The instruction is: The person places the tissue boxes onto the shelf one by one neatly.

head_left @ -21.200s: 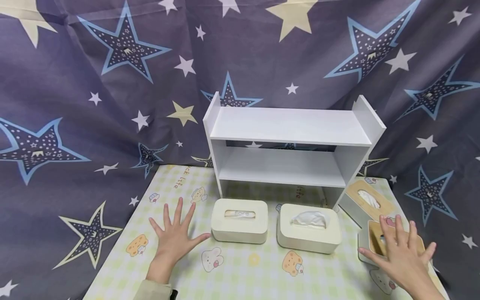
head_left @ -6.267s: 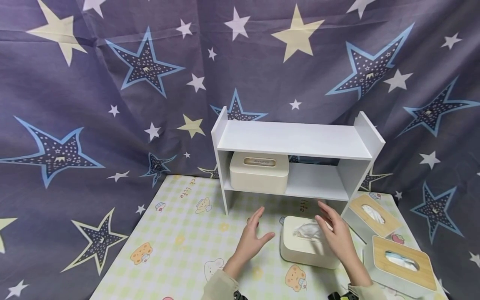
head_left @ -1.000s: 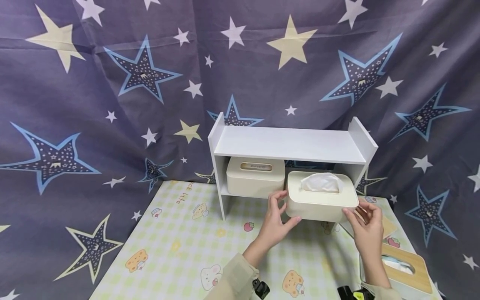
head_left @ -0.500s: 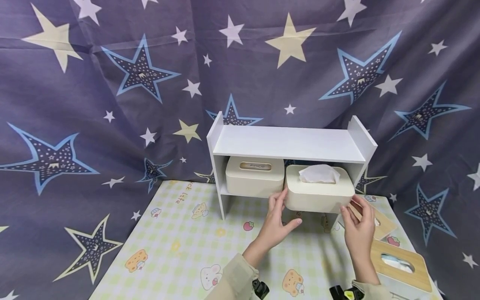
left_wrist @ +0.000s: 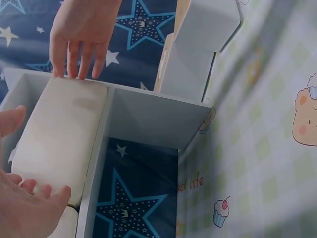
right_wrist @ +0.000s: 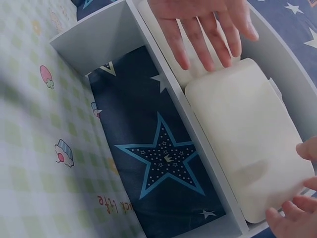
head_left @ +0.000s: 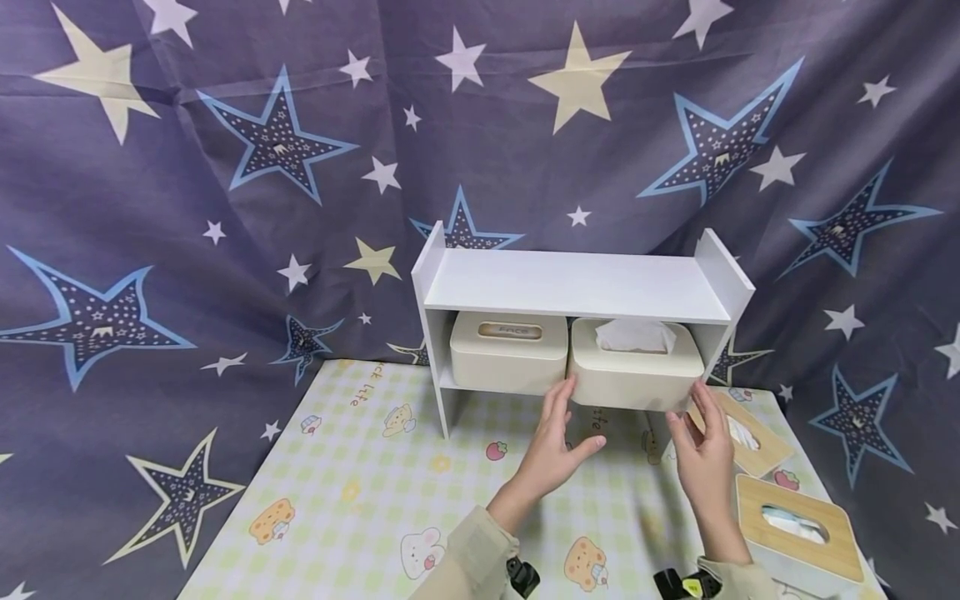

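Note:
A cream tissue box (head_left: 637, 379) with a white tissue showing in its slot sits in the right part of the shelf unit's middle level. My left hand (head_left: 547, 454) has its fingertips at the box's left front corner, thumb held apart. At the other end is my right hand (head_left: 705, 467), fingers along the right side and thumb near the front face. In the left wrist view, straight right fingers (left_wrist: 85, 54) touch the end of the box (left_wrist: 62, 124). A second cream tissue box (head_left: 510, 367), lettered on its slot, stands beside it on the left.
The white shelf unit (head_left: 577, 287) stands against a star-patterned cloth (head_left: 300, 150). Two pale tissue boxes with wooden lids, a nearer one (head_left: 825, 521) and a farther one (head_left: 757, 442), stand on the table at right. A checked cloth (head_left: 300, 467) covers the table.
The tissue box has moved back from in front of the shelf into its right middle level. My right hand has followed it leftward and loosened from it; my left hand has barely moved.

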Demonstrator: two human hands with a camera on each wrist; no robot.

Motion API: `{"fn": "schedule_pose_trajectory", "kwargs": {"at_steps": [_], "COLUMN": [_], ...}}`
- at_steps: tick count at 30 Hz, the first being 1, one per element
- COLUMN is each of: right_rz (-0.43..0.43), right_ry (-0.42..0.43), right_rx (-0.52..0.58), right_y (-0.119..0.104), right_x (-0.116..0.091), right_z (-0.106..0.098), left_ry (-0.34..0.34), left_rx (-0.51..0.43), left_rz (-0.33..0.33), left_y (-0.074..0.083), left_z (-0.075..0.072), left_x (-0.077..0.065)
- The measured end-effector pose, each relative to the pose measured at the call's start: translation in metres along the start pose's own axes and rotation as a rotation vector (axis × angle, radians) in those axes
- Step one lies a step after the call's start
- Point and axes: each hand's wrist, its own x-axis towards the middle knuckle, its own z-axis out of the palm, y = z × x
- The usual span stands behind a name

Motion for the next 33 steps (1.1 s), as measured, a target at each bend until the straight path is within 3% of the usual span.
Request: {"fn": "schedule_pose_trajectory", "kwargs": {"at_steps": [19, 27, 33], "right_rz": [-0.002, 0.059, 0.095], "right_ry": [-0.079, -0.093, -0.065], "right_rx": [-0.029, -0.014, -0.045], "right_y": [0.006, 0.007, 0.015], "right_x": [0.002, -0.006, -0.014], "right_z": [0.005, -0.007, -0.022], "left_ry": [-0.026, -0.025, -0.068], "left_rx": [0.013, 0.021, 0.019], "left_rz": [-0.004, -0.032, -0.056], "left_y": [-0.003, -0.009, -0.011], "left_z": [0.003, 0.01, 0.02], "left_x": [0.002, -0.007, -0.015]}}
